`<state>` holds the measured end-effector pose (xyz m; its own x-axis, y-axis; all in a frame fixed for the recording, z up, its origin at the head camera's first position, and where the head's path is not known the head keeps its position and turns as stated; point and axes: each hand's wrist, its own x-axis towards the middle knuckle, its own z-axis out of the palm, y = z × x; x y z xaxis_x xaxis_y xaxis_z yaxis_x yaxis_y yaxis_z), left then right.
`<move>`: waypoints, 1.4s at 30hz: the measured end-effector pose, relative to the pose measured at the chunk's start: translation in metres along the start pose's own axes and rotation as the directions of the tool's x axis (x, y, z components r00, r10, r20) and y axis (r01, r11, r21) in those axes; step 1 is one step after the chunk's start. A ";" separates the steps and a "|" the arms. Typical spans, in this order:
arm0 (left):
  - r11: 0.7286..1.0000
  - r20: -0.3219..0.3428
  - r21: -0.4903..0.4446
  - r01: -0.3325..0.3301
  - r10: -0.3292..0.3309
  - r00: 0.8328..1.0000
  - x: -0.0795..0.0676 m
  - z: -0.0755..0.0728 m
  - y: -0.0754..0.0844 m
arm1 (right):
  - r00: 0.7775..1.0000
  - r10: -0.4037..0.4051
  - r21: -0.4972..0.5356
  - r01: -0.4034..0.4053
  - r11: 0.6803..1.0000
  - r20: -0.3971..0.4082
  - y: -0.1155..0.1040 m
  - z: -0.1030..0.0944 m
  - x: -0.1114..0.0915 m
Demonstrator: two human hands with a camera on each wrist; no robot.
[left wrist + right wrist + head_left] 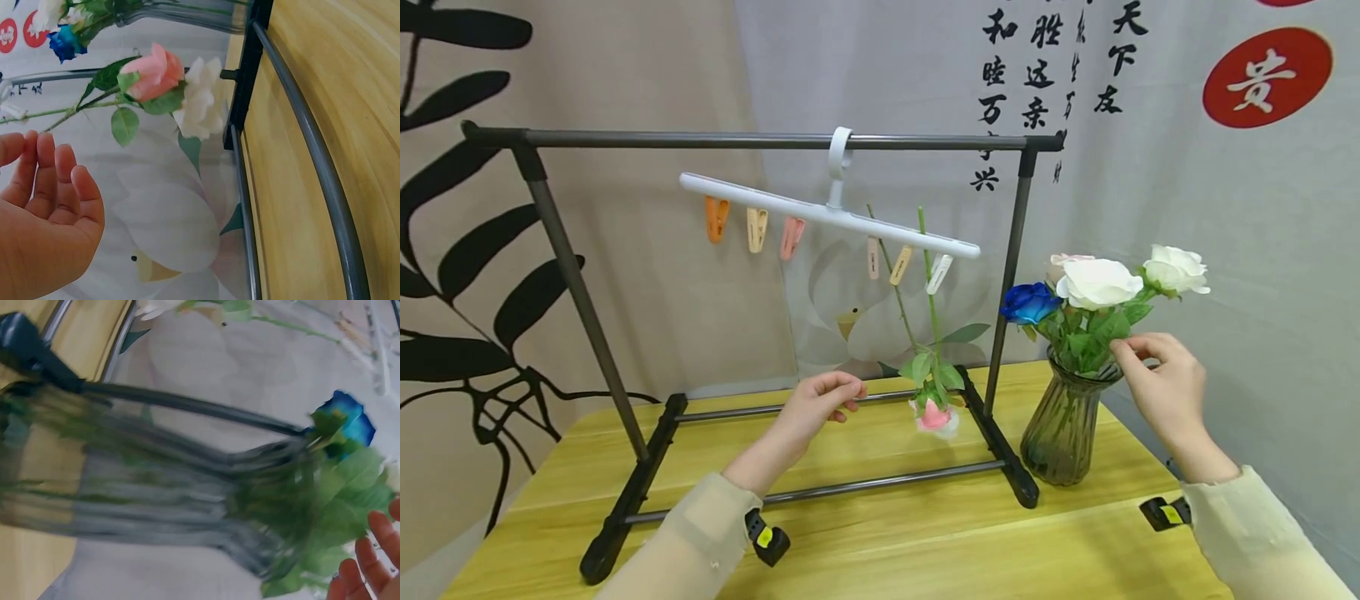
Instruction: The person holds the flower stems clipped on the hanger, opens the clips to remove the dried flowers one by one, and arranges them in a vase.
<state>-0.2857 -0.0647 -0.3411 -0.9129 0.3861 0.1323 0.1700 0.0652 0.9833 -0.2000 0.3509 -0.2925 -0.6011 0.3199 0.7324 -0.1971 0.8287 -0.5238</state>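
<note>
My left hand (820,402) is raised in front of the drying rack, fingers loosely curved and holding nothing. To its right, a pink rose (936,415) and a pale rose (201,100) hang upside down. Their stems reach up to the clips of a tilted white hanger (760,200). My right hand (1165,379) is at the mouth of a ribbed glass vase (1060,429), its thumb and forefinger close together at the green leaves (350,512). Whether they pinch a stem or only touch is hidden. White roses (1097,283) and a blue rose (1028,303) stand in the vase.
The dark rack's top bar (700,140) carries the hanger by its hook. Orange, cream and pink clips (792,237) dangle on its left half. Black rack feet (632,492) and low crossbars (887,483) sit on the wooden table (865,542). A printed cloth hangs behind.
</note>
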 end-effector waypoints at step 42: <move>1.000 -0.002 -0.006 0.022 -0.022 1.000 0.001 0.004 -0.007 | 0.985 -0.158 -0.081 0.163 0.983 0.073 0.008 0.019 0.017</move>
<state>-0.2857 -0.0608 -0.3483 -0.9171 0.3828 0.1110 0.1477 0.0676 0.9867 -0.2266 0.3541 -0.2925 -0.6177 0.1508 0.7718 -0.2294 0.9042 -0.3602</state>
